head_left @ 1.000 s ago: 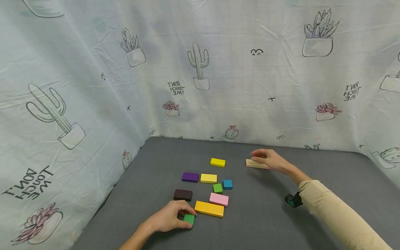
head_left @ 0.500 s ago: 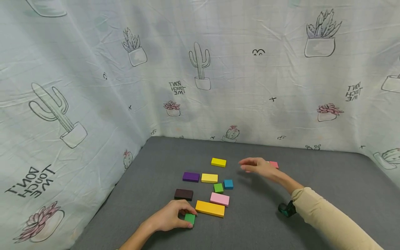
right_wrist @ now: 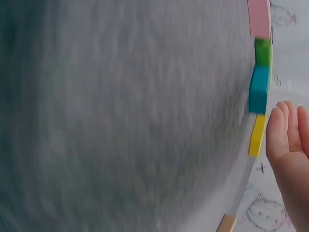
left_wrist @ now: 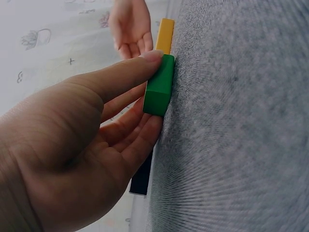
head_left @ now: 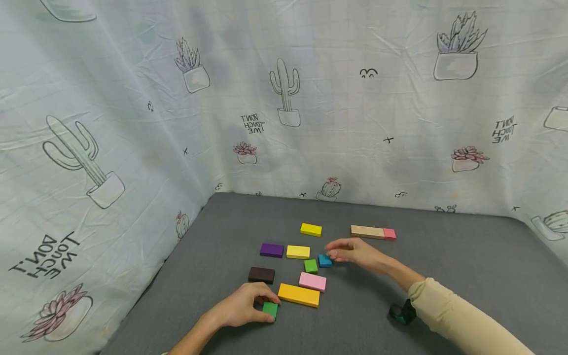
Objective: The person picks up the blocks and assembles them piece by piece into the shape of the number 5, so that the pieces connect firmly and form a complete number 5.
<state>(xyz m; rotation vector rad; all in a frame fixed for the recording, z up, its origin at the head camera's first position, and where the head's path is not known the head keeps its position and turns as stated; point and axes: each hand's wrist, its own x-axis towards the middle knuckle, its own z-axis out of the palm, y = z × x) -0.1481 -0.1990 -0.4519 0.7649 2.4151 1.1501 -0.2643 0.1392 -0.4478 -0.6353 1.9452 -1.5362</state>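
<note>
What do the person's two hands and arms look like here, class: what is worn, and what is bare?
Both the left hand and right hand are ungloved, with no rings visible. The right arm wears a wrinkled beige sleeve; a small black and green object shows beside it. The left forearm is bare nearly to the picture's edge.

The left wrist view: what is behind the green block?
Behind the green block, part of the orange block shows, with the right hand farther off. The orange block's near end cannot be seen: the green block and the left hand cover it.
</note>
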